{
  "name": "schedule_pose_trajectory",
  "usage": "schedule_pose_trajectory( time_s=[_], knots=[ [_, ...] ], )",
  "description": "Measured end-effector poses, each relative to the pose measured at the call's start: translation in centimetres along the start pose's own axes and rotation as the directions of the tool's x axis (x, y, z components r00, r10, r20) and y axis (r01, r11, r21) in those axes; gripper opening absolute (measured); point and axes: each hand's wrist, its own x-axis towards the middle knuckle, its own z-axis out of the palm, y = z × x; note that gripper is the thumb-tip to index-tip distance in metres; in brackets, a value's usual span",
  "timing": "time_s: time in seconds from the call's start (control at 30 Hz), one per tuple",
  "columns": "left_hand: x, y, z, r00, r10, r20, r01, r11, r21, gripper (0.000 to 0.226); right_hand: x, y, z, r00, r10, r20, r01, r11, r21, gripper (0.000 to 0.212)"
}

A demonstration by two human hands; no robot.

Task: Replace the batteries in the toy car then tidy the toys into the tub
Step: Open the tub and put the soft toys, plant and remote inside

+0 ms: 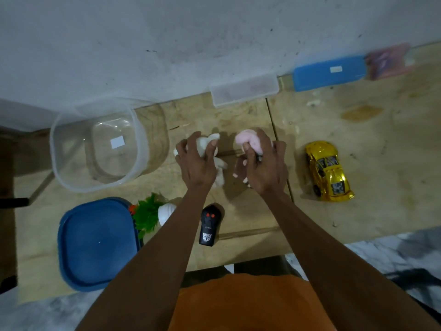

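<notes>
Head view showed the tidying part of the job barely begun: the clear tub (100,149) stood to the left of the left hand (196,167) with nothing in it but a white label on its floor, and its blue lid (97,243) lay off, nearer the person and lower left of that hand. The left hand had its fingers curled round a white soft toy (207,144), whose limbs stuck out past the knuckles; the right hand (263,169) gripped a pink soft toy (248,138) in the same manner, the two hands side by side and close, not touching. Whether either toy had left the table (358,163) I could not tell. By my reckoning the battery step was finished or set aside, since the gold toy car (328,172) sat on its wheels, shut up and untouched, to the right of the right hand and apart from it. Its long axis ran away from the person with a slight lean, one end towards the wall and upper left, the other towards the near edge and lower right; which end was the nose I could not say for certain. A black remote control (210,225) lay between the forearms, its long axis running roughly away from the person, and a green plastic plant (148,213) lay just beside the lid. All of these were left to go in the tub.
</notes>
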Motion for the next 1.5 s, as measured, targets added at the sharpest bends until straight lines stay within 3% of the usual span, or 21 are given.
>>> schedule_pose_trajectory(
  time_s=[0.17, 0.33, 0.43, 0.6, 0.83, 1.07, 1.2, 1.4, 1.5],
  knots=[
    [-0.9, 0.4, -3.9, 0.994, 0.076, -0.073, -0.081, 0.994, -0.075, 0.058, -0.8, -2.5, -0.3, 0.998, -0.056, -0.033, 0.057, 0.998, 0.034, 0.043],
    [0.5, 0.1, -10.5, 0.968, 0.121, -0.221, -0.155, 0.977, -0.146, 0.05, -1.4, -9.5, 1.6, 0.994, -0.076, -0.078, 0.089, 0.979, 0.183, 0.04],
    [3.0, -1.7, -15.7, 0.942, 0.083, -0.324, -0.141, 0.977, -0.161, 0.049, -2.3, -15.1, 4.2, 0.987, -0.139, -0.08, 0.154, 0.96, 0.235, 0.041],
    [8.1, -6.6, -22.2, 0.919, -0.017, -0.394, -0.037, 0.991, -0.13, 0.052, -4.2, -23.6, 10.7, 0.96, -0.274, 0.059, 0.251, 0.934, 0.254, 0.047],
    [13.1, -10.5, -24.2, 0.946, -0.083, -0.315, 0.067, 0.996, -0.062, 0.046, -4.6, -27.5, 17.5, 0.931, -0.298, 0.213, 0.305, 0.952, -0.004, 0.052],
    [15.6, -13.2, -22.4, 0.981, 0.018, -0.195, 0.001, 0.996, 0.093, 0.039, -3.7, -27.2, 22.0, 0.926, -0.283, 0.249, 0.344, 0.906, -0.248, 0.052],
    [16.3, -13.8, -21.8, 0.996, 0.049, -0.078, -0.044, 0.997, 0.061, 0.049, -3.6, -26.4, 23.6, 0.922, -0.258, 0.289, 0.346, 0.883, -0.316, 0.063],
    [16.3, -14.3, -21.5, 0.999, 0.0, 0.039, 0.003, 0.998, -0.056, 0.079, -4.0, -27.4, 23.6, 0.919, -0.254, 0.302, 0.375, 0.8, -0.468, 0.061],
    [16.3, -14.5, -21.5, 0.995, -0.037, 0.091, 0.038, 0.999, -0.015, 0.078, -3.3, -27.6, 22.7, 0.907, -0.245, 0.343, 0.404, 0.735, -0.544, 0.061]
  ],
)
